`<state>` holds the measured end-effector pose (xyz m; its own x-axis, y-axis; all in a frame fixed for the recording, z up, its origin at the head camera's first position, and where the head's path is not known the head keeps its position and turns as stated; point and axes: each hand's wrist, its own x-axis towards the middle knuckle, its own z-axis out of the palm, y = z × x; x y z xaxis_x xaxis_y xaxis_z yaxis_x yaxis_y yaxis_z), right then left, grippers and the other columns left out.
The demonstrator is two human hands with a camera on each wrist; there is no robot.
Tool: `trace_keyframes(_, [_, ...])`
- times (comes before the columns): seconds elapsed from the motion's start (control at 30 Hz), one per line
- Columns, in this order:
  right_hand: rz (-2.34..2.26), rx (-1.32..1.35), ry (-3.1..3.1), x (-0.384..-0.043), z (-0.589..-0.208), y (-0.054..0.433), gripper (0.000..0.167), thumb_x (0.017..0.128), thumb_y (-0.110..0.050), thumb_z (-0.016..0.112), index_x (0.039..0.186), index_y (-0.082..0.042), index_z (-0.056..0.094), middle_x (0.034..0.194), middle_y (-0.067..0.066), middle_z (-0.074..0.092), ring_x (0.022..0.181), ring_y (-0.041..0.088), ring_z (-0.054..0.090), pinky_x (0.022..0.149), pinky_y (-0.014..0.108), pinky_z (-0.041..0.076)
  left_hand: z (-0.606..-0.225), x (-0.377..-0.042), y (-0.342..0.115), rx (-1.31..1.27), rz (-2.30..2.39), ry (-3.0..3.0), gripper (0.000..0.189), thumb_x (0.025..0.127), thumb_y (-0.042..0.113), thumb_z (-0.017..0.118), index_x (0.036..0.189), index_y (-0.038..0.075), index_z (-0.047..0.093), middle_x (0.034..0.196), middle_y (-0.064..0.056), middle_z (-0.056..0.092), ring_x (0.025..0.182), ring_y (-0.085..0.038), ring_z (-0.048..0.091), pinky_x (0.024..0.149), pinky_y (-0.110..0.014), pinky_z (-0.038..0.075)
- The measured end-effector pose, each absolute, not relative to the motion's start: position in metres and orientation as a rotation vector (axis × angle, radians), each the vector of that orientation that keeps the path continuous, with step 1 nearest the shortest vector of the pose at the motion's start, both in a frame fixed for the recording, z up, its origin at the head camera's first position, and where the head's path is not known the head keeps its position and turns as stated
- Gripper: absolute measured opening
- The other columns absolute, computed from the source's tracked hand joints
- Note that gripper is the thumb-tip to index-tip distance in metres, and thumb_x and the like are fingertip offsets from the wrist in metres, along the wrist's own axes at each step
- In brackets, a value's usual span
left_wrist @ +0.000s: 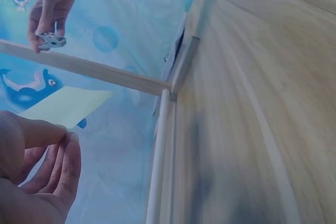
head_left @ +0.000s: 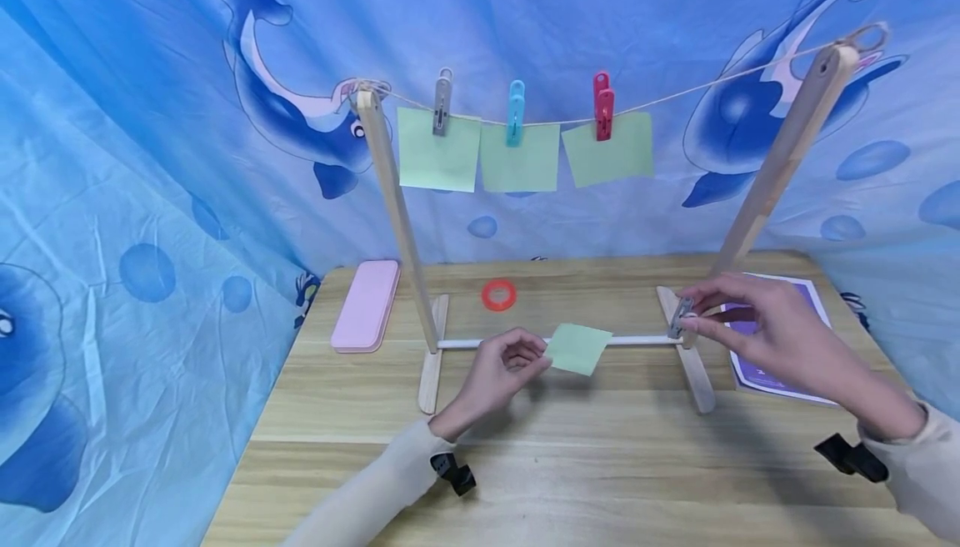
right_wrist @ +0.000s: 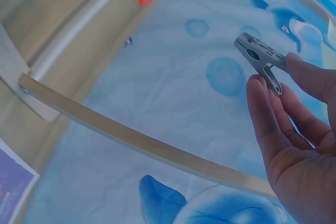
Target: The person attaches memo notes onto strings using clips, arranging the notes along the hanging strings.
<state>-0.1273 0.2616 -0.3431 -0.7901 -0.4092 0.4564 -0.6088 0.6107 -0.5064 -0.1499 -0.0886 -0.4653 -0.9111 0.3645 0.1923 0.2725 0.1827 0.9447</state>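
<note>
My left hand (head_left: 504,368) pinches a green sticky note (head_left: 579,348) by its left edge, holding it above the table in front of the white rod. In the left wrist view the note (left_wrist: 68,104) sticks out past thumb and fingertips. A grey clothespin (right_wrist: 261,59) is held between the thumb and fingers of my right hand (head_left: 765,322), near the right post's foot. Three green notes hang on a string: one under a grey clothespin (head_left: 442,103), one under a blue clothespin (head_left: 515,115), one under a red clothespin (head_left: 603,109).
The string runs between a left wooden post (head_left: 397,218) and a right wooden post (head_left: 787,155), joined low down by a white rod (head_left: 637,340). A pink case (head_left: 366,305), a red ring (head_left: 498,294) and a purple-and-white sheet (head_left: 813,301) lie on the table (head_left: 570,464).
</note>
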Motion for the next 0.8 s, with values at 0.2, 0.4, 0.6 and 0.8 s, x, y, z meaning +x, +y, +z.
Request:
trace_keyframes(0.2, [0.863,0.8,-2.547,-0.131,-0.325,0.262,0.036,0.083,0.001,0.084,0.113,-0.017,0.075,0.099,-0.007,0.078,0.087,-0.009,0.069,0.076,0.005,0.056,-0.461,-0.157,-0.076,0.608,1.924,2.314,0.018,0.094,0.01,0.077,0.11,0.004,0.071,0.106,-0.016,0.073,0.091,-0.007,0.069,0.085,-0.023,0.062])
trace_keyframes(0.4, [0.899,0.834,-2.48,-0.136,-0.309,0.258,0.044,0.08,0.008,0.085,0.113,-0.019,0.076,0.1,-0.005,0.078,0.089,-0.01,0.07,0.079,0.004,0.055,-0.45,-0.166,-0.063,0.58,2.035,2.249,0.02,0.095,0.01,0.077,0.112,0.003,0.07,0.109,-0.018,0.071,0.092,-0.007,0.069,0.083,-0.02,0.06])
trace_keyframes(0.6, [0.887,0.907,-2.417,-0.14,-0.293,0.254,0.044,0.08,0.009,0.083,0.115,-0.017,0.075,0.103,-0.006,0.075,0.091,-0.01,0.07,0.082,0.004,0.055,-0.44,-0.172,-0.053,0.598,2.126,2.181,0.021,0.095,0.009,0.075,0.114,0.002,0.069,0.11,-0.019,0.07,0.093,-0.007,0.069,0.084,-0.021,0.06])
trace_keyframes(0.8, [0.839,0.95,-2.346,-0.143,-0.274,0.253,0.037,0.084,0.006,0.082,0.116,-0.012,0.076,0.11,-0.01,0.072,0.091,-0.01,0.071,0.082,0.005,0.055,-0.431,-0.178,-0.041,0.584,2.192,2.137,0.023,0.095,0.008,0.075,0.114,-0.002,0.069,0.109,-0.018,0.069,0.091,-0.007,0.069,0.084,-0.021,0.061])
